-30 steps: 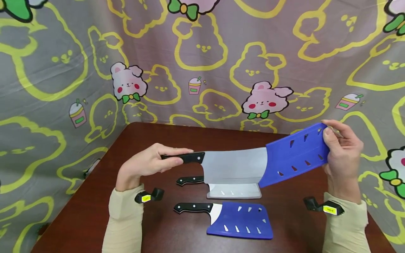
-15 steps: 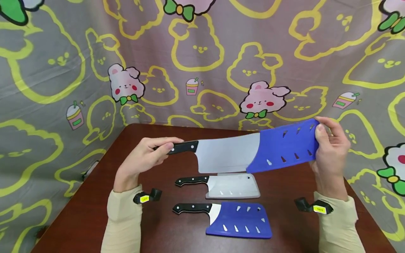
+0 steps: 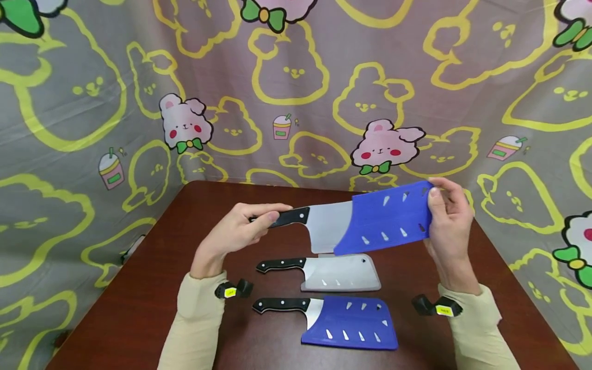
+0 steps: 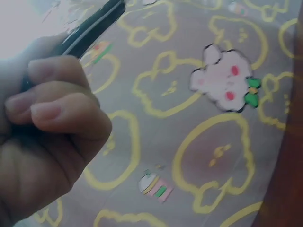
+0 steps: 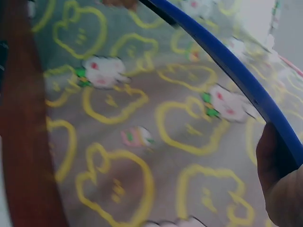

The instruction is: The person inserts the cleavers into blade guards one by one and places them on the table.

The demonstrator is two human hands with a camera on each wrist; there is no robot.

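Note:
My left hand (image 3: 242, 226) grips the black handle (image 3: 296, 216) of a cleaver (image 3: 326, 221), held above the table. Its broad steel blade runs to the right into a blue slotted blade cover (image 3: 390, 218), so only the part near the handle shows bare. At the cover's far right end, my right hand (image 3: 450, 216) pinches the edge between thumb and fingers. The left wrist view shows fingers curled round the handle (image 4: 94, 28). From the right wrist, the blue cover (image 5: 227, 61) appears edge-on with the thumb against it.
Below on the brown table (image 3: 152, 308) lie two more cleavers, handles to the left. One wears a clear whitish cover (image 3: 344, 272); nearer me, the other has a blue slotted cover (image 3: 353, 322). A curtain with cartoon rabbits (image 3: 296, 77) surrounds the table's back and sides.
The blue cover has slid left over the blade, leaving less steel bare. My right hand has moved left with it; the cleaver rose, then shifted a little right.

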